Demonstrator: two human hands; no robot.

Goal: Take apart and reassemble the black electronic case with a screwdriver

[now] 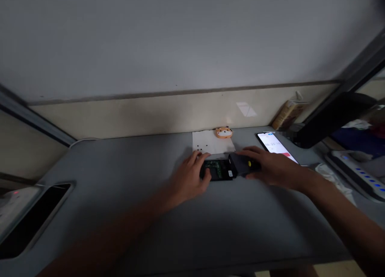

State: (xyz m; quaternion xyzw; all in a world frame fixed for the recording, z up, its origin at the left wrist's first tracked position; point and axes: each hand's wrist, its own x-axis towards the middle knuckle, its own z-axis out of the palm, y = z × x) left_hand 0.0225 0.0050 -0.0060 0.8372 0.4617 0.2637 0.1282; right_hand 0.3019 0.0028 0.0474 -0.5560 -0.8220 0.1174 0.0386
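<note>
A black device [222, 173] with a green circuit board showing lies on the grey table in the middle. My left hand [192, 176] grips its left end, with the thumb at the near side and the fingers at the far side. My right hand [264, 164] is closed round a dark grey block-like part [239, 165] with a yellow spot, which meets the device's right end. Just behind them, several tiny dark pieces rest on a white sheet [200, 138], and an orange animal-faced item [224, 132] sits at its back right corner.
A lit phone [275, 145] lies right of the sheet. Behind it a carton [288, 114] leans near a black upright object [333, 116]. A power strip [357, 174] and crumpled plastic [335, 182] are at right. A dark-screened tablet-like device [36, 220] lies at left.
</note>
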